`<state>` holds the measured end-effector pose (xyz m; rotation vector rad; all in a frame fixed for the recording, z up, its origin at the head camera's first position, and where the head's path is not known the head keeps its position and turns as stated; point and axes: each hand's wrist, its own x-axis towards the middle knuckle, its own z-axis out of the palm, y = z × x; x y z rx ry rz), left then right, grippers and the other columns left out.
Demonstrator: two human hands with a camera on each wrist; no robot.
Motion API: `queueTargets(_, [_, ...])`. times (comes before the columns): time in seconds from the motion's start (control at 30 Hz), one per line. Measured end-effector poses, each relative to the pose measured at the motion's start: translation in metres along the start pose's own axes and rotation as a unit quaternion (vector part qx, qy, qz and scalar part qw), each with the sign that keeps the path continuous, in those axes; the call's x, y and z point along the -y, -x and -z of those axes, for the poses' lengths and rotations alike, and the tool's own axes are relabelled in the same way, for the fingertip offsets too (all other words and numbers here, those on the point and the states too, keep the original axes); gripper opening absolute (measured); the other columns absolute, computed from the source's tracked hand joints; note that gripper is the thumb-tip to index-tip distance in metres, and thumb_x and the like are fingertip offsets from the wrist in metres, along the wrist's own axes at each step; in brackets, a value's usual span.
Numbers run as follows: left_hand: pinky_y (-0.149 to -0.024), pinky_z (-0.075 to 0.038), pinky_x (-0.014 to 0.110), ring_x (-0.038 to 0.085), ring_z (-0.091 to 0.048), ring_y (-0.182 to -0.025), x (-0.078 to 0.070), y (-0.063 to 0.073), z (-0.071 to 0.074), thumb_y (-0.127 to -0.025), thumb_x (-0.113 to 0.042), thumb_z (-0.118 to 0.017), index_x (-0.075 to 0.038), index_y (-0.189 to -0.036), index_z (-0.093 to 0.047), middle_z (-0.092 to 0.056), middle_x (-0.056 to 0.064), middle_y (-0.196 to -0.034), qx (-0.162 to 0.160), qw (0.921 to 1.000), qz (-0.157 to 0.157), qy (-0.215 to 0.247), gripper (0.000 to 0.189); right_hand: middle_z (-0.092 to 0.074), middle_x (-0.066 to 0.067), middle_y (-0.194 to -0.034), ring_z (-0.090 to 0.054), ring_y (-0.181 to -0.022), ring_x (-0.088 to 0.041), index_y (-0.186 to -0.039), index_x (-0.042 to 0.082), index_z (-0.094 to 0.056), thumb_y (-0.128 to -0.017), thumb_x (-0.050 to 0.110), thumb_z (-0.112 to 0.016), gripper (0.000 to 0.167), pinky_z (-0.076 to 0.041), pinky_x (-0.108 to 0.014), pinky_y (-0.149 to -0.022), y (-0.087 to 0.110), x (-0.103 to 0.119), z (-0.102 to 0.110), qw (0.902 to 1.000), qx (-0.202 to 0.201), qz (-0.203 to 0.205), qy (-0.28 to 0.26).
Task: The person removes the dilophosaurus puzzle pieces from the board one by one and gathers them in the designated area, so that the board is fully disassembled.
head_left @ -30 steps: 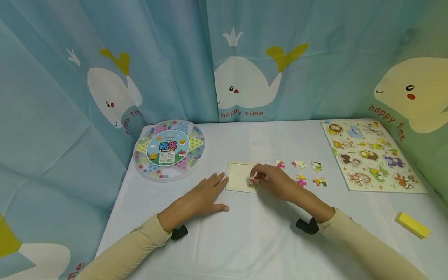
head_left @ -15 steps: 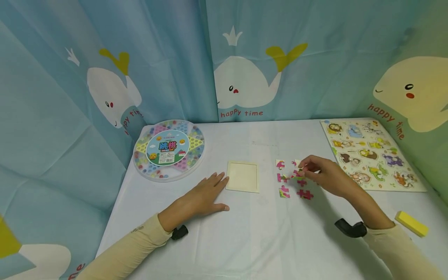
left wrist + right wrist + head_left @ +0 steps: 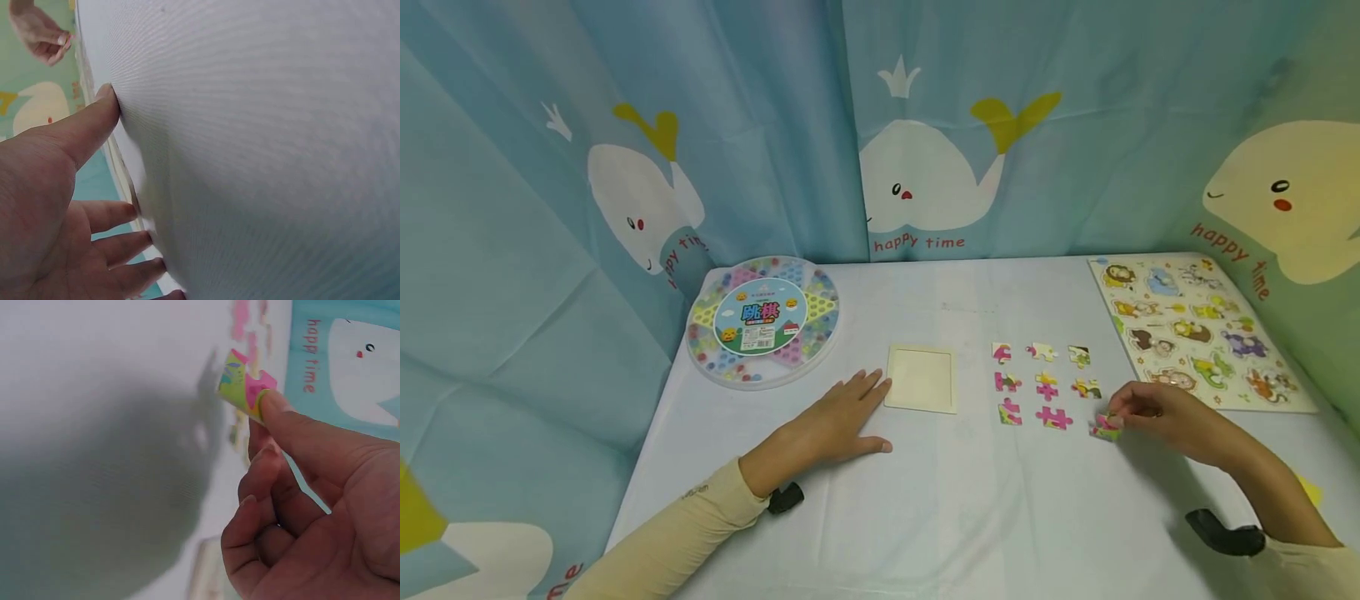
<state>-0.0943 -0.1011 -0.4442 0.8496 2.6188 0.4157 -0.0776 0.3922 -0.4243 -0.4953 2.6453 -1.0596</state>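
My right hand (image 3: 1172, 417) pinches a pink and green jigsaw piece (image 3: 1105, 427) between thumb and fingers, at the lower right of the other pieces. In the right wrist view, this piece (image 3: 236, 384) stands tilted at the thumb tip, showing its printed face. Several jigsaw pieces (image 3: 1054, 418) lie on the table in spaced rows to the left of that hand. My left hand (image 3: 838, 421) rests flat with fingers spread, fingertips at the left edge of a shallow square wooden puzzle tray (image 3: 921, 379). The left wrist view shows its thumb (image 3: 94, 125) touching the white cloth.
A round Chinese checkers set (image 3: 760, 321) stands at the back left. A wooden animal puzzle board (image 3: 1195, 333) lies at the right, behind my right hand. Part of a yellow block (image 3: 1311, 490) shows beyond my right forearm. Whale-print curtains (image 3: 925, 175) hang behind the white-covered table (image 3: 925, 500).
My right hand has carried the jigsaw piece from the tray rightward, over the other pieces, down to the lower right of the rows. The left hand has stayed still.
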Motion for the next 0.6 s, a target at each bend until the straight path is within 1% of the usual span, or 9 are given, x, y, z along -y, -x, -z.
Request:
queueTargets(0.07, [-0.128, -0.024, 0.056, 0.035, -0.019, -0.162, 0.000, 0.000, 0.000, -0.098, -0.057, -0.069, -0.008, -0.168, -0.026, -0.021, 0.012, -0.175, -0.001, 1.0000, 0.001, 0.000, 0.096, -0.068, 0.002, -0.092, -0.061, -0.083, -0.001, -0.104, 0.000, -0.069, -0.099, -0.003, -0.067, 0.006, -0.051, -0.021, -0.068, 0.000, -0.002, -0.004, 1.0000, -0.003, -0.002, 0.001])
queueTargets(0.1, [-0.128, -0.024, 0.056, 0.035, -0.019, -0.163, 0.000, 0.001, 0.001, -0.098, -0.058, -0.069, -0.008, -0.168, -0.026, -0.021, 0.012, -0.176, -0.001, 1.0000, 0.002, 0.000, 0.096, -0.068, 0.002, -0.093, -0.061, -0.084, 0.000, -0.105, 0.002, -0.069, -0.100, 0.000, -0.068, 0.005, -0.051, -0.022, -0.068, -0.001, -0.001, -0.007, 0.9999, -0.004, -0.008, 0.011])
queueTargets(0.2, [-0.128, -0.024, 0.056, 0.034, -0.018, -0.163, 0.000, 0.001, 0.001, -0.098, -0.058, -0.069, -0.009, -0.168, -0.026, -0.021, 0.011, -0.176, -0.002, 1.0000, 0.004, 0.003, 0.096, -0.069, 0.001, -0.097, -0.059, -0.085, 0.000, -0.106, 0.007, -0.071, -0.101, 0.010, -0.071, 0.006, -0.051, -0.023, -0.069, -0.006, 0.005, -0.012, 0.9977, -0.013, -0.045, 0.049])
queueTargets(0.23, [-0.128, -0.024, 0.056, 0.035, -0.018, -0.163, 0.001, 0.000, 0.001, -0.098, -0.058, -0.069, -0.009, -0.168, -0.027, -0.021, 0.011, -0.176, -0.002, 1.0000, 0.005, 0.003, 0.096, -0.069, 0.000, -0.099, -0.059, -0.086, -0.001, -0.107, 0.008, -0.072, -0.102, 0.013, -0.071, 0.007, -0.051, -0.024, -0.070, -0.008, 0.006, -0.014, 0.9964, -0.010, -0.055, 0.065])
queueTargets(0.3, [-0.129, -0.023, 0.056, 0.035, -0.018, -0.163, 0.001, 0.001, 0.001, -0.098, -0.057, -0.069, -0.009, -0.168, -0.027, -0.021, 0.011, -0.176, 0.000, 1.0000, 0.006, 0.004, 0.095, -0.069, -0.001, -0.099, -0.057, -0.085, -0.002, -0.106, 0.008, -0.072, -0.101, 0.014, -0.072, 0.008, -0.050, -0.026, -0.070, -0.011, 0.008, -0.018, 0.9941, -0.009, -0.060, 0.090])
queueTargets(0.43, [-0.129, -0.023, 0.055, 0.034, -0.018, -0.163, 0.001, 0.001, 0.000, -0.098, -0.057, -0.069, -0.009, -0.168, -0.027, -0.021, 0.011, -0.176, 0.004, 1.0000, 0.006, 0.004, 0.095, -0.067, -0.003, -0.096, -0.058, -0.084, -0.010, -0.099, 0.008, -0.072, -0.097, 0.007, -0.075, 0.004, -0.050, -0.029, -0.067, -0.013, 0.010, -0.028, 0.9899, -0.025, -0.044, 0.132])
queueTargets(0.53, [-0.129, -0.024, 0.054, 0.034, -0.018, -0.163, 0.002, 0.001, -0.002, -0.098, -0.057, -0.070, -0.009, -0.168, -0.027, -0.021, 0.011, -0.176, 0.006, 1.0000, 0.007, 0.000, 0.095, -0.063, -0.005, -0.093, -0.059, -0.081, -0.015, -0.095, 0.009, -0.070, -0.091, 0.001, -0.079, 0.012, -0.049, -0.028, -0.065, -0.012, 0.015, -0.035, 0.9857, -0.049, -0.034, 0.157])
queueTargets(0.6, [-0.129, -0.024, 0.054, 0.034, -0.018, -0.163, 0.002, 0.002, -0.002, -0.097, -0.057, -0.070, -0.010, -0.168, -0.027, -0.021, 0.010, -0.176, 0.009, 0.9999, 0.009, -0.005, 0.095, -0.062, -0.006, -0.094, -0.059, -0.082, -0.018, -0.097, 0.008, -0.070, -0.089, -0.001, -0.079, 0.015, -0.049, -0.028, -0.063, -0.011, 0.018, -0.037, 0.9829, -0.060, -0.027, 0.172])
